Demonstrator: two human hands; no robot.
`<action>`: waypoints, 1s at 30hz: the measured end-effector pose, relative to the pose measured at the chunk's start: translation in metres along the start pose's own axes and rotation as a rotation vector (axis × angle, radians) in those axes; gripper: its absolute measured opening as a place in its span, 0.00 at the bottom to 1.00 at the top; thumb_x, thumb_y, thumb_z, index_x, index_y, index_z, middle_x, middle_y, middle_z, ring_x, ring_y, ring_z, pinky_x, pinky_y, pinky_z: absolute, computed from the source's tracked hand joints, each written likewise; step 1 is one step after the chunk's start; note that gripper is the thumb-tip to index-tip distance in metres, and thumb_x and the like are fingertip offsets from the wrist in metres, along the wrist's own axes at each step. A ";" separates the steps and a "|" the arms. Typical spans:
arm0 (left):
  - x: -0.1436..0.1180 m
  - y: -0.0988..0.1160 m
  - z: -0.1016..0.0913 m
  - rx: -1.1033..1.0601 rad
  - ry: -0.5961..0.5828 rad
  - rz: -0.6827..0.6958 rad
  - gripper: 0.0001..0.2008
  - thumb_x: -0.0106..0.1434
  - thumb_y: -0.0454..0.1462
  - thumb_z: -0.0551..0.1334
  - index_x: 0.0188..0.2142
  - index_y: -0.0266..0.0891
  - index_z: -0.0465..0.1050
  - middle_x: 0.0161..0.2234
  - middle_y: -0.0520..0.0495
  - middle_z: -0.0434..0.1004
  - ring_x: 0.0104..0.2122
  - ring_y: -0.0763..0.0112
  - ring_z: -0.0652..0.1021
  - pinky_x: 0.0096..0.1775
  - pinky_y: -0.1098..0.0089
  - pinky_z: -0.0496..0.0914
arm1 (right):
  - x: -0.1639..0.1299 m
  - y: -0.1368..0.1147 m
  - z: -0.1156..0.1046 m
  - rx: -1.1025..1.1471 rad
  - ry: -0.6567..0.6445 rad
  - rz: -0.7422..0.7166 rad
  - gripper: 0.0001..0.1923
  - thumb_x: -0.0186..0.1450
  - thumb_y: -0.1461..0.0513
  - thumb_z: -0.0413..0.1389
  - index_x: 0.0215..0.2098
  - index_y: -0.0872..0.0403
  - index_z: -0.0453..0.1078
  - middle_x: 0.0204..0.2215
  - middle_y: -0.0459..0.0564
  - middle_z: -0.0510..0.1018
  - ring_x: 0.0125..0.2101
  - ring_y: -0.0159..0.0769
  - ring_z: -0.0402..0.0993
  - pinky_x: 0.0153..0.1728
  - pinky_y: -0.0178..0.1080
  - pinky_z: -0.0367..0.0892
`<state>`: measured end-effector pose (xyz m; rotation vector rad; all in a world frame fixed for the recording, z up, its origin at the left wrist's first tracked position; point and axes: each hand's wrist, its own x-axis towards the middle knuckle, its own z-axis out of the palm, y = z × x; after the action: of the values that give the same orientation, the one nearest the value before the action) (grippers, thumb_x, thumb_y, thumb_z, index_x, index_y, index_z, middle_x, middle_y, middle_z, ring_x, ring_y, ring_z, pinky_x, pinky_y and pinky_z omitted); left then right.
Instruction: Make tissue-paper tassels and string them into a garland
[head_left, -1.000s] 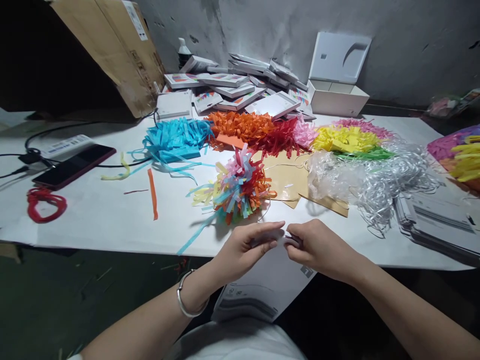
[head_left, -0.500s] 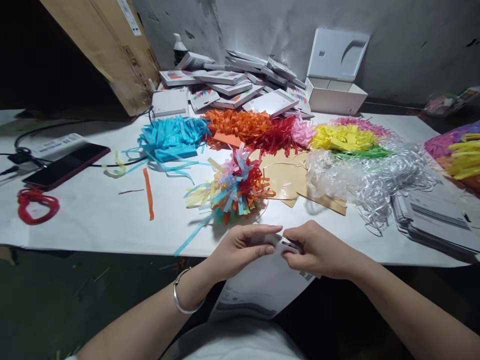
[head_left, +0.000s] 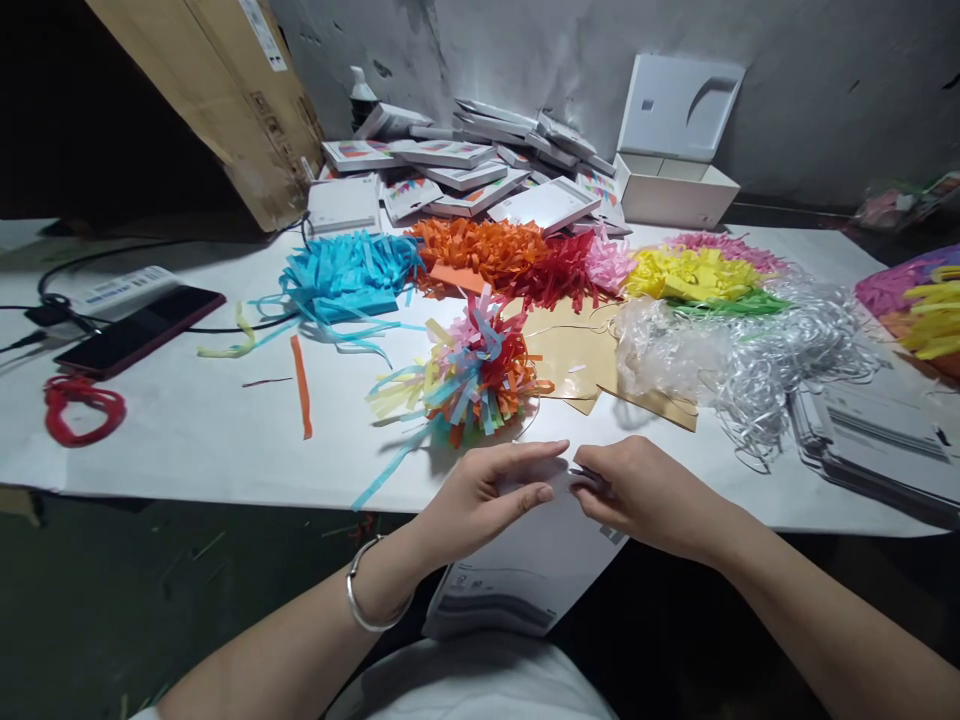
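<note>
A flat white cardboard box (head_left: 517,580) with grey print slants from the table's front edge down to my lap. My left hand (head_left: 487,495) grips its upper part, fingers stretched along the far side and thumb on the near face. At the top right of this box, my right hand (head_left: 637,495) is closed, thumb and curled fingers pinching a folded flap; part of the flap is hidden in the fingers. Just beyond both hands, a bunch of multicoloured paper strips (head_left: 476,375) lies on the white tabletop (head_left: 225,430), touched by neither hand.
Bundles of blue (head_left: 349,272), orange (head_left: 480,250) and yellow paper strips (head_left: 690,272) line the table's middle. Clear plastic strands (head_left: 787,345) and stacked grey-white cards (head_left: 877,435) are at right. A phone (head_left: 139,330) lies left. Boxes (head_left: 457,155) pile at the back.
My right hand has shifted slightly on the flap, and its folded edge shows less between the fingers. My left hand stays almost in place. The view has moved slightly.
</note>
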<state>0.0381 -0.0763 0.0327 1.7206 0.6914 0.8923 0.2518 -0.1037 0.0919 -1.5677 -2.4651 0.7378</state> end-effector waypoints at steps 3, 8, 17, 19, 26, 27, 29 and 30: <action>0.000 0.000 0.000 0.033 0.003 0.018 0.19 0.65 0.38 0.66 0.55 0.41 0.76 0.46 0.42 0.84 0.42 0.62 0.82 0.44 0.66 0.77 | 0.001 -0.001 0.003 -0.092 -0.008 0.014 0.10 0.64 0.65 0.55 0.26 0.53 0.62 0.19 0.42 0.69 0.20 0.28 0.59 0.25 0.34 0.45; 0.001 -0.002 0.001 0.048 0.023 0.025 0.20 0.65 0.37 0.67 0.56 0.42 0.76 0.47 0.42 0.83 0.44 0.62 0.81 0.47 0.65 0.76 | 0.003 -0.002 0.011 -0.198 0.031 0.066 0.06 0.64 0.65 0.55 0.28 0.54 0.65 0.24 0.48 0.75 0.24 0.32 0.66 0.26 0.35 0.46; 0.002 -0.008 0.000 -0.158 -0.064 -0.042 0.19 0.62 0.36 0.69 0.53 0.42 0.79 0.47 0.44 0.84 0.46 0.60 0.81 0.49 0.65 0.75 | 0.001 0.009 0.006 0.344 -0.070 -0.015 0.13 0.56 0.68 0.55 0.20 0.52 0.55 0.15 0.35 0.55 0.18 0.23 0.51 0.20 0.30 0.47; 0.002 -0.009 -0.002 -0.136 -0.036 -0.058 0.18 0.62 0.37 0.69 0.53 0.43 0.79 0.48 0.44 0.84 0.47 0.60 0.81 0.50 0.65 0.75 | -0.001 0.011 0.003 0.342 -0.055 -0.010 0.13 0.58 0.65 0.57 0.21 0.53 0.58 0.16 0.35 0.56 0.18 0.23 0.51 0.21 0.30 0.47; -0.001 -0.005 -0.005 0.003 -0.020 0.031 0.19 0.66 0.37 0.66 0.57 0.41 0.75 0.51 0.41 0.81 0.48 0.61 0.80 0.51 0.63 0.75 | -0.006 0.012 0.001 0.235 -0.012 0.036 0.11 0.64 0.64 0.54 0.23 0.53 0.61 0.17 0.38 0.64 0.19 0.25 0.57 0.23 0.31 0.49; -0.002 -0.005 -0.005 0.028 -0.022 0.059 0.20 0.66 0.37 0.66 0.57 0.41 0.74 0.51 0.41 0.81 0.48 0.61 0.80 0.51 0.63 0.75 | -0.006 0.012 0.002 0.219 0.006 0.036 0.12 0.64 0.64 0.53 0.23 0.53 0.60 0.17 0.38 0.64 0.19 0.25 0.57 0.23 0.31 0.48; -0.002 -0.005 -0.004 0.065 -0.014 0.091 0.21 0.66 0.37 0.65 0.58 0.40 0.73 0.50 0.40 0.82 0.46 0.61 0.81 0.47 0.65 0.76 | -0.005 0.010 0.004 0.194 0.031 0.027 0.12 0.63 0.64 0.53 0.23 0.53 0.58 0.17 0.38 0.62 0.19 0.25 0.55 0.23 0.31 0.47; -0.002 -0.005 -0.003 0.077 -0.009 0.095 0.20 0.67 0.37 0.65 0.58 0.40 0.73 0.48 0.41 0.83 0.43 0.62 0.81 0.44 0.67 0.77 | -0.004 0.009 0.004 0.182 0.038 0.025 0.12 0.63 0.64 0.53 0.23 0.53 0.57 0.17 0.38 0.61 0.19 0.25 0.54 0.23 0.31 0.47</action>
<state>0.0346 -0.0744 0.0279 1.8377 0.6496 0.9330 0.2599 -0.1056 0.0844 -1.5339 -2.2824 0.8995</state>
